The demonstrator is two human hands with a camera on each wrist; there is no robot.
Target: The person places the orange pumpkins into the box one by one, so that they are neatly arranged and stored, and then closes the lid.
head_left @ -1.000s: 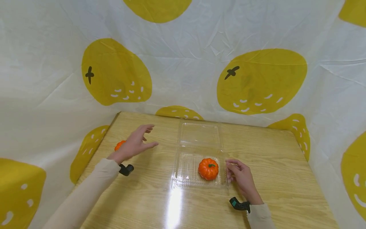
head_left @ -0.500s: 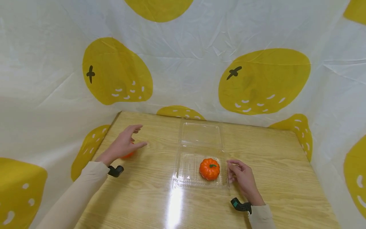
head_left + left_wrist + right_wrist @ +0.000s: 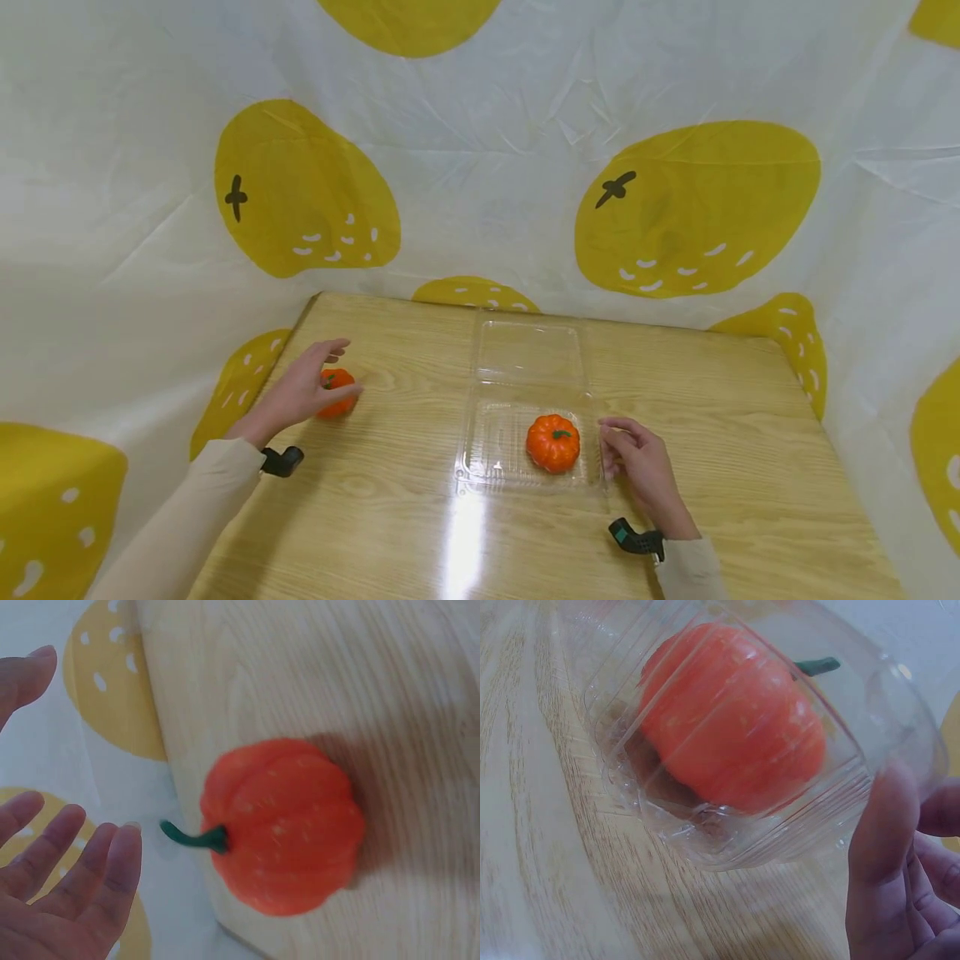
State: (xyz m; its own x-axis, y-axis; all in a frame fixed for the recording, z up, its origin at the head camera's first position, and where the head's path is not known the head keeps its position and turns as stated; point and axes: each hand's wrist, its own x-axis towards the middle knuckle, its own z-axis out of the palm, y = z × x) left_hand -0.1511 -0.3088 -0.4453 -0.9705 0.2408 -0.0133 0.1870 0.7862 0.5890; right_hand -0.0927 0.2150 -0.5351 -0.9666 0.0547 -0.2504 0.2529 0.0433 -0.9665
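Observation:
A small orange pumpkin (image 3: 341,377) with a green stem sits on the left of the table. My left hand (image 3: 294,390) hovers around it in the head view, thumb and fingers spread apart. From the left wrist, the same pumpkin (image 3: 289,829) shows a gap between it and the fingers. A clear plastic clamshell box (image 3: 487,442) lies unfolded mid-table, its lid (image 3: 528,350) laid back. Inside the right part of its base rests a second orange pumpkin (image 3: 553,443). My right hand (image 3: 643,465) pinches the box's right rim between thumb and fingers, as the right wrist view confirms.
The wooden table (image 3: 720,417) is bordered at the back and sides by a white cloth (image 3: 480,192) printed with yellow fruit. A bright light reflection crosses the tabletop in front of the box.
My left hand has moved left and slightly down to the left pumpkin, which now shows between thumb and fingers. My right hand keeps its hold on the box rim.

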